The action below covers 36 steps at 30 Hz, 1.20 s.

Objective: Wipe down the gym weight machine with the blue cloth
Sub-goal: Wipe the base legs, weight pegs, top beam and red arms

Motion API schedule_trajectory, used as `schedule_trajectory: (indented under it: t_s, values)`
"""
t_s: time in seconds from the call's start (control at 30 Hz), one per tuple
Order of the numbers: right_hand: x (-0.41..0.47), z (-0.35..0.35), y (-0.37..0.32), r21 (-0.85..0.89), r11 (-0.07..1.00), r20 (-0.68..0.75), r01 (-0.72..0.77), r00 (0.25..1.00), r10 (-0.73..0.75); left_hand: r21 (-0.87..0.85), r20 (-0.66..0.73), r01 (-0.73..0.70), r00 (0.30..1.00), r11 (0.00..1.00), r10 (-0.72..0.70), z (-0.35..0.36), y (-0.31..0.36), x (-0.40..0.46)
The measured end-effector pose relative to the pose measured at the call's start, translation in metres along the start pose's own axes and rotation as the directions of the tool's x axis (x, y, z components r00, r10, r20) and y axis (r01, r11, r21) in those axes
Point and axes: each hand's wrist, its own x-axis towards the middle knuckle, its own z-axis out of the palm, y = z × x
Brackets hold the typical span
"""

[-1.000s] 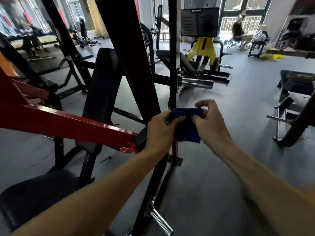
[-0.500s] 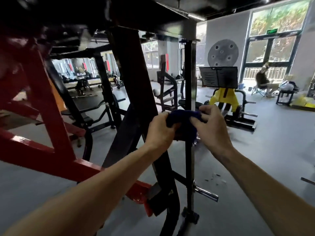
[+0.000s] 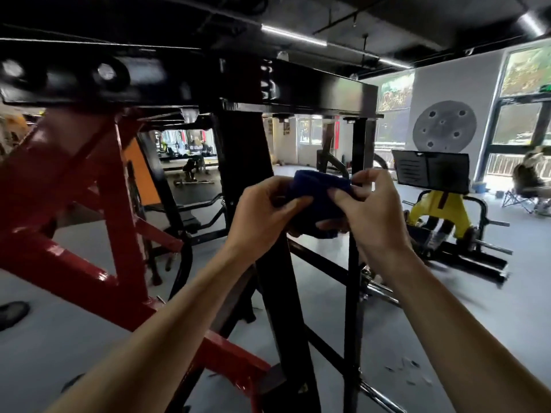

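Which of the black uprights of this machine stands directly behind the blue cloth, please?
The thin upright; the wide slanted upright passes left of the cloth.

No text, label or number is legible on anything here.

Two hands, left hand (image 3: 262, 216), right hand (image 3: 369, 213), one blue cloth (image 3: 320, 192), one black-and-red weight machine (image 3: 247, 162), one yellow machine (image 3: 441, 210) far right, one seated person (image 3: 529, 180) far right

A grey floor (image 3: 447, 329) runs through the gym. At two o'clock a white wall (image 3: 441, 93) carries a round grey plate graphic (image 3: 444, 125) beside tall windows (image 3: 524, 114). At three o'clock sits a yellow machine (image 3: 438, 210). At twelve o'clock, strip lights (image 3: 293, 35) cross the black ceiling (image 3: 387, 22).
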Motion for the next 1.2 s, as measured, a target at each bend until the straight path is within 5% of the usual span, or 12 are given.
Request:
schedule_trajectory:
  t_s: [0.33,0.47,0.67,0.73,0.87,1.2]
  values:
    - [0.055,0.024,0.018,0.072,0.967,0.205,0.245,0.945,-0.254,0.143,-0.327,-0.086,0.936,0.986,0.129,0.007,-0.014,0.028]
    - [0.09,0.058,0.026,0.001,0.888,0.363,0.461,0.827,-0.43,0.281,-0.568,-0.058,0.794,0.958,0.215,-0.007,-0.014,0.045]
    - [0.103,0.106,0.019,-0.15,0.55,0.236,0.822,0.57,-0.787,0.649,-0.676,0.102,0.531,0.754,0.51,-0.022,-0.009,0.06]
    - [0.104,0.113,0.025,-0.121,0.511,0.205,0.851,0.525,-0.826,0.616,-0.697,0.115,0.542,0.78,0.47,-0.02,-0.012,0.061]
    - [0.123,0.115,0.053,-0.262,0.002,0.44,0.965,0.121,-0.89,0.542,-0.676,0.075,0.631,0.837,0.381,-0.014,-0.013,0.051]
    - [0.152,0.093,0.054,-0.262,-0.187,0.611,0.947,0.013,-0.792,0.509,-0.683,0.154,0.671,0.847,0.288,0.004,-0.01,0.043]
